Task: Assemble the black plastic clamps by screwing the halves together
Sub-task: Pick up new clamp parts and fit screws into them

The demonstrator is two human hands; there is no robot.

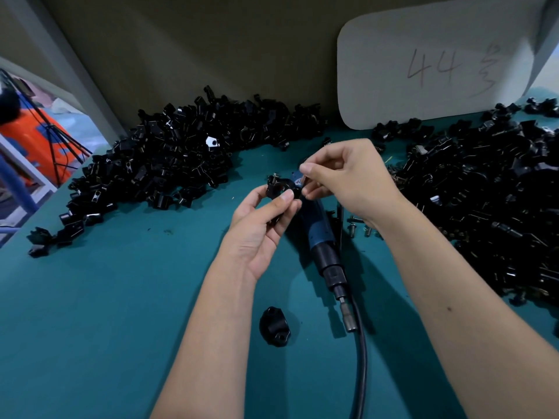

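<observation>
My left hand (260,228) pinches a black plastic clamp half (279,187) between thumb and fingers, above the middle of the teal table (106,313). A screw head shows at the half's upper left corner. My right hand (341,176) is pinched on a small screw at the half's right side; the screw is mostly hidden by my fingertips. Another black clamp half (274,326) lies alone on the table near me. A blue and black electric screwdriver (322,243) lies under my hands, its cable trailing toward me.
A big heap of black clamp parts (169,164) fills the left back of the table, another heap (490,201) the right. Loose screws (358,226) lie beside the screwdriver. A white card marked 44 (432,62) leans on the back wall.
</observation>
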